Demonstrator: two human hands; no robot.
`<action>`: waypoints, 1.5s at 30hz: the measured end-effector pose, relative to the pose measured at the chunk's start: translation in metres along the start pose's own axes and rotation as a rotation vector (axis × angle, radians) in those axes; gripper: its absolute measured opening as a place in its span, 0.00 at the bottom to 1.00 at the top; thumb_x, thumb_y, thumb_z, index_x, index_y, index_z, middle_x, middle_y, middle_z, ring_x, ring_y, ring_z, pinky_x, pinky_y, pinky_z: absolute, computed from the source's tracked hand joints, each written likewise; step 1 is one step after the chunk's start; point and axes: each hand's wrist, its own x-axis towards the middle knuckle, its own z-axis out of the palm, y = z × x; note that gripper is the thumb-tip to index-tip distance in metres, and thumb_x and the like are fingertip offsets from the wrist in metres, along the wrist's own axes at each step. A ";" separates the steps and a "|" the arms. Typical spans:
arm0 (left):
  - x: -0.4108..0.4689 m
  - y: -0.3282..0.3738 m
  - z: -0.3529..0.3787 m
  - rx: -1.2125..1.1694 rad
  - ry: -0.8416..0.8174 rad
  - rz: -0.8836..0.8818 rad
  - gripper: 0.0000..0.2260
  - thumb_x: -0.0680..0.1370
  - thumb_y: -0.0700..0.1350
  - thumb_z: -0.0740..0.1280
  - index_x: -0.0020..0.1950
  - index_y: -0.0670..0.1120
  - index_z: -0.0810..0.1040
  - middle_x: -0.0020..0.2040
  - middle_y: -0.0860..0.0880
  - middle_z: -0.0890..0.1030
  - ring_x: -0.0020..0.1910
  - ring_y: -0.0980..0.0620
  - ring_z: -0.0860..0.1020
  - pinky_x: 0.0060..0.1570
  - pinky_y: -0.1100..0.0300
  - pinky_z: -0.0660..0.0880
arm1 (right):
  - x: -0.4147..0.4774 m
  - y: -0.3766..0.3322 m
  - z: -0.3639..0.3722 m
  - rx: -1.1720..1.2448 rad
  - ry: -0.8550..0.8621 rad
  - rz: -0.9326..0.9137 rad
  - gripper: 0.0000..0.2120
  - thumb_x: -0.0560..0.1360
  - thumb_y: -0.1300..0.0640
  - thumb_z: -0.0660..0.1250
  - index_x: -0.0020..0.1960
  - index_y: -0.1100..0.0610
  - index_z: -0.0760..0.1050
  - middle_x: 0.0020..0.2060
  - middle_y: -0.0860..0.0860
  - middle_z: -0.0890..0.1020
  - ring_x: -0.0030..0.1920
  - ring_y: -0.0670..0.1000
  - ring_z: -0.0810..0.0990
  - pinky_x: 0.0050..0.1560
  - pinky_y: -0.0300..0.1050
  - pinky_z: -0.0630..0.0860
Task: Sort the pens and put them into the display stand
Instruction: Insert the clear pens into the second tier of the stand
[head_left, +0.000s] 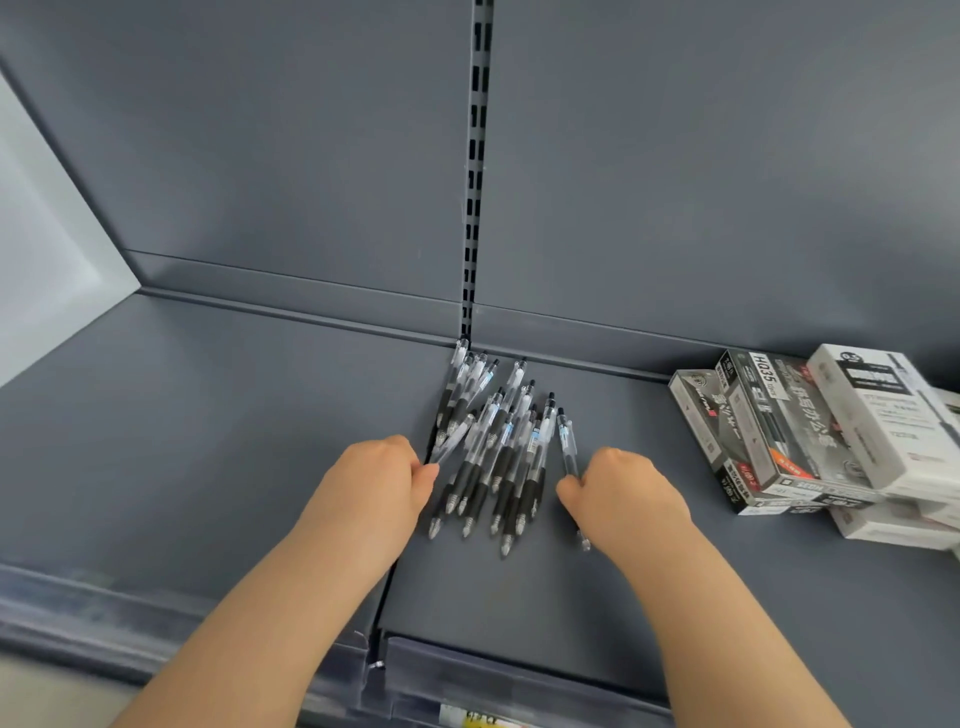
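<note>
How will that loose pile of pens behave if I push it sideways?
The pens look round and smooth, so they will likely roll and fan out on the flat shelf. They seem light and stiff. Some overlap, so they may slide over each other.

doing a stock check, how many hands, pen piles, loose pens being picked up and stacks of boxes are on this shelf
hands: 2, left and right
pile of pens: 1, too overlapped to count singly
pens pinched apart from the pile: 2, left pen and right pen
stack of pen boxes: 1, exact box count unclear
total: 6
</note>
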 end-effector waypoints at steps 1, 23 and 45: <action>-0.001 -0.002 -0.002 -0.035 0.012 0.006 0.13 0.80 0.52 0.59 0.49 0.44 0.76 0.43 0.48 0.80 0.45 0.49 0.77 0.46 0.56 0.74 | 0.000 0.000 -0.001 0.005 -0.005 0.012 0.15 0.75 0.54 0.58 0.32 0.58 0.63 0.30 0.51 0.70 0.28 0.50 0.66 0.27 0.38 0.61; 0.007 -0.146 -0.071 -0.772 -0.200 0.147 0.10 0.81 0.43 0.58 0.51 0.53 0.77 0.44 0.55 0.79 0.39 0.65 0.79 0.37 0.71 0.75 | -0.062 -0.177 0.032 0.530 0.230 -0.230 0.11 0.78 0.56 0.61 0.60 0.50 0.72 0.39 0.41 0.77 0.36 0.43 0.76 0.31 0.28 0.71; 0.010 -0.236 -0.121 -1.041 -0.070 0.010 0.08 0.80 0.43 0.60 0.51 0.53 0.78 0.45 0.52 0.82 0.45 0.56 0.82 0.44 0.62 0.80 | -0.062 -0.286 0.057 0.789 0.115 -0.405 0.08 0.78 0.58 0.60 0.49 0.45 0.68 0.36 0.48 0.79 0.29 0.45 0.72 0.30 0.34 0.70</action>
